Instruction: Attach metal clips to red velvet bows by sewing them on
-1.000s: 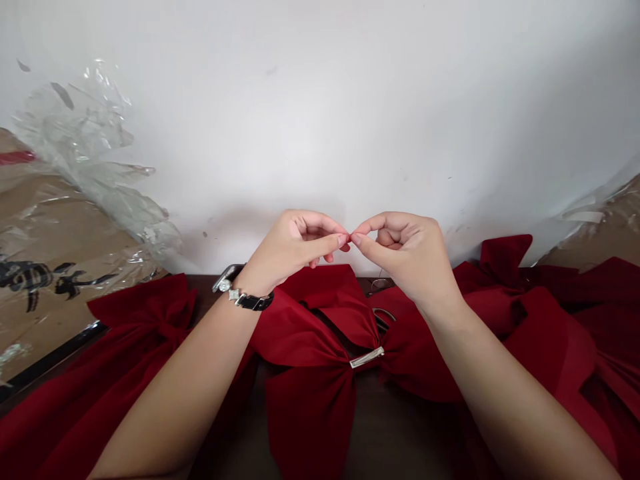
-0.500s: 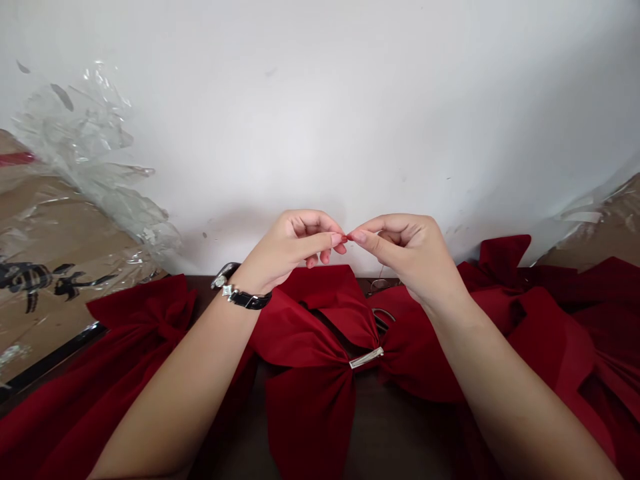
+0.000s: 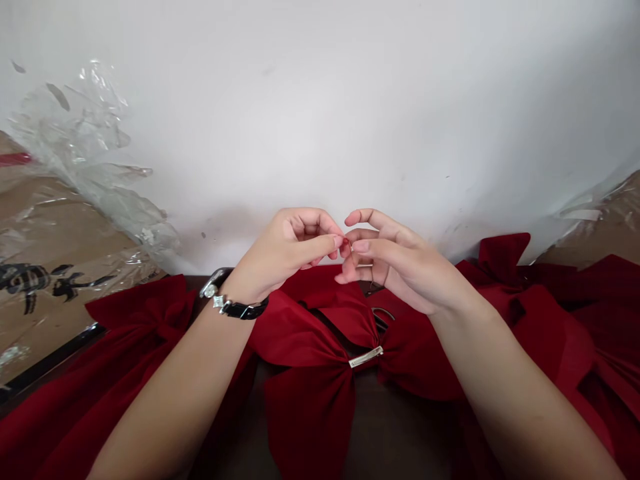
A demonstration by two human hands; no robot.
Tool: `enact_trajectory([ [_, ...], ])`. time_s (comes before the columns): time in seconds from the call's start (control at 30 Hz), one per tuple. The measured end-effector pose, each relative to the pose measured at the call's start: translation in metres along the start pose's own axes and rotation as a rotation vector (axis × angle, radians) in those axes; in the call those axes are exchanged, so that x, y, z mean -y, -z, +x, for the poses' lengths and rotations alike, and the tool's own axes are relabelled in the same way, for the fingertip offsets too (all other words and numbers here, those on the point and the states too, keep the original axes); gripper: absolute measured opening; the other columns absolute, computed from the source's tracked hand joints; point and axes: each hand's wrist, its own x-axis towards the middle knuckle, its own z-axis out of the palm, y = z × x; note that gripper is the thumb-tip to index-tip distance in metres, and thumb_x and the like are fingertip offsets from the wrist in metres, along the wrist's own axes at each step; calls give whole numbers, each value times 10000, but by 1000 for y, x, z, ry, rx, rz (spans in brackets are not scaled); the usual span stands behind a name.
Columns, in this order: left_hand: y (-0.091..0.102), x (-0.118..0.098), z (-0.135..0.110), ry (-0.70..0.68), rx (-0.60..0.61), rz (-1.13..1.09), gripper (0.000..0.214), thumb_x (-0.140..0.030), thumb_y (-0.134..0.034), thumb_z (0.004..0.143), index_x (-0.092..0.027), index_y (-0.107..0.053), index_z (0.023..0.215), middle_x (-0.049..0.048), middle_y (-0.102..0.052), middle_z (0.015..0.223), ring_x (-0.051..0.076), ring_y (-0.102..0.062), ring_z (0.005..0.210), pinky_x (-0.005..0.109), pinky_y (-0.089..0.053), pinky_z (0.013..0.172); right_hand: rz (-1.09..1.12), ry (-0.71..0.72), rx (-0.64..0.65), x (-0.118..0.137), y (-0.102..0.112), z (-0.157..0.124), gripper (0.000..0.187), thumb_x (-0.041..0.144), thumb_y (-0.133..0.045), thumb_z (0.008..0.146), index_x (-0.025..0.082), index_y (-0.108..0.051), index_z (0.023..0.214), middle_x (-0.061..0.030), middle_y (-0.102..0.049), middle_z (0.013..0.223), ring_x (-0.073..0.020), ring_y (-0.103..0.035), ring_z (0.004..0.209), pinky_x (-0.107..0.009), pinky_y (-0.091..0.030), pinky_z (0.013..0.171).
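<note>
My left hand (image 3: 293,245), with a black-strapped watch (image 3: 227,301) on its wrist, pinches a tiny red bit (image 3: 345,241) between thumb and forefinger. My right hand (image 3: 395,257) meets it fingertip to fingertip, its other fingers loosened and stretched toward the left hand. Both hands hover above a large dark red fabric bow (image 3: 320,347) lying on the dark table. A silver metal clip (image 3: 367,357) sits across the bow's middle. What exactly the fingers hold is too small to name.
More red bows lie at the left (image 3: 125,347) and right (image 3: 550,320). Crumpled clear plastic (image 3: 95,153) and a cardboard box (image 3: 45,267) stand at the left, another box (image 3: 600,227) at the right. A white wall (image 3: 320,100) rises close behind.
My right hand has turned and opened its curled fingers toward the left hand. The left hand has kept its pinch almost in place. The bows have not moved.
</note>
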Motion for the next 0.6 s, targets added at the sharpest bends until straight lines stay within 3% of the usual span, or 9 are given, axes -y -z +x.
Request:
enact_trajectory([
  [0.1, -1, -2, -1, 2, -9, 25, 98, -201, -652, 759, -142, -628, 686, -10, -607, 608, 37, -411, 468, 156, -329, 433, -31, 6, -13, 0, -3, 0, 167, 148, -613, 815, 203, -502, 928, 70, -530, 695, -39, -441, 494, -200, -430, 499],
  [0.23, -1, -3, -1, 15, -11, 21, 101, -216, -664, 750, -146, -628, 686, -18, -590, 593, 39, -406, 465, 159, -324, 432, -113, 41, -63, -1, -4, 0, 116, 146, -622, 811, 179, -511, 822, 80, -433, 616, -30, -313, 479, -185, -271, 434],
  [0.6, 0, -1, -1, 29, 4, -13, 116, -224, -669, 763, -143, -632, 690, -23, -554, 574, 37, -413, 470, 153, -322, 432, -313, 133, -138, 0, -2, 0, 146, 241, -675, 783, 168, -555, 743, 69, -464, 586, -35, -342, 471, -188, -289, 435],
])
